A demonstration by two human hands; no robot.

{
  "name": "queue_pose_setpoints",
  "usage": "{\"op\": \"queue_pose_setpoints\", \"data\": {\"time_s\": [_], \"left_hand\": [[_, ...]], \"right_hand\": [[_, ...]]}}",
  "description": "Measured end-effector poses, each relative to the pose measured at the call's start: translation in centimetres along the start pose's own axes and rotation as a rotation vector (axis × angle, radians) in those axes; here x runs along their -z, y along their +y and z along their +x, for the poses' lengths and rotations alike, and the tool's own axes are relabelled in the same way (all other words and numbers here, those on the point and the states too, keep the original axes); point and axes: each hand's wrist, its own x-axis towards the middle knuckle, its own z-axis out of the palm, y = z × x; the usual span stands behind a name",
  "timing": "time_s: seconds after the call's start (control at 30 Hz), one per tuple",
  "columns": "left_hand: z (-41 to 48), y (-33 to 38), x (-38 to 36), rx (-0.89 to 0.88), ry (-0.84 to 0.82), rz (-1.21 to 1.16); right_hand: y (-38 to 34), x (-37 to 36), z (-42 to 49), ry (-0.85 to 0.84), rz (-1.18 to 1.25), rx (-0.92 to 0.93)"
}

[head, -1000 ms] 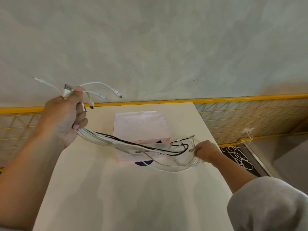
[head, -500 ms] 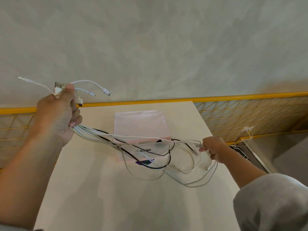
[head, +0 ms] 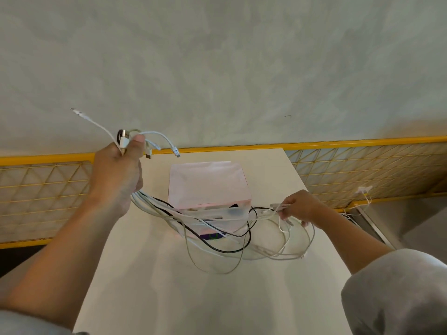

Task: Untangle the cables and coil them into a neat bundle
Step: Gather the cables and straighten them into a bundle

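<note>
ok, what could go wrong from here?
1. The black cable crosses through the white cables; pulling the left hand and right hand apart may tighten a knot.
2. The slack loops sag across the pink box and could snag or drag it.

Looked like a bare, industrial-style workspace or test area rather than a home, exact type unclear: a rough grey plastered wall [head: 217, 56] filled 12 o'clock, and a yellow-framed wire-mesh barrier [head: 362, 165] ran behind the table from 9 to 3 o'clock. The plain white table [head: 169, 298] carried a pink box [head: 208, 182] at centre, with a bunch of USB cables [head: 154, 206] held over it. At 3 o'clock a white plug [head: 362, 189] sat on the mesh's lower rail, thin white leads [head: 350, 216] trailing below it beside a grey floor [head: 411, 213].
</note>
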Motion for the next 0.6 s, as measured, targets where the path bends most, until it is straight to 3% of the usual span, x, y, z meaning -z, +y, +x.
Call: {"op": "queue_pose_setpoints", "data": {"time_s": [0.23,0.4,0.6], "left_hand": [[1.1,-1.1,1.1,0.017,0.061,0.093],[0.6,-0.8,0.7,0.045,0.079,0.041],[-0.8,0.6,-0.7,0.032,0.022,-0.107]], "right_hand": [[-0.1,1.3,-1.1,-0.253,0.044,-0.227],[2.3,0.6,1.0,0.079,0.113,-0.286],[1.0,-0.6,0.5,0.115,-0.06,-0.225]]}}
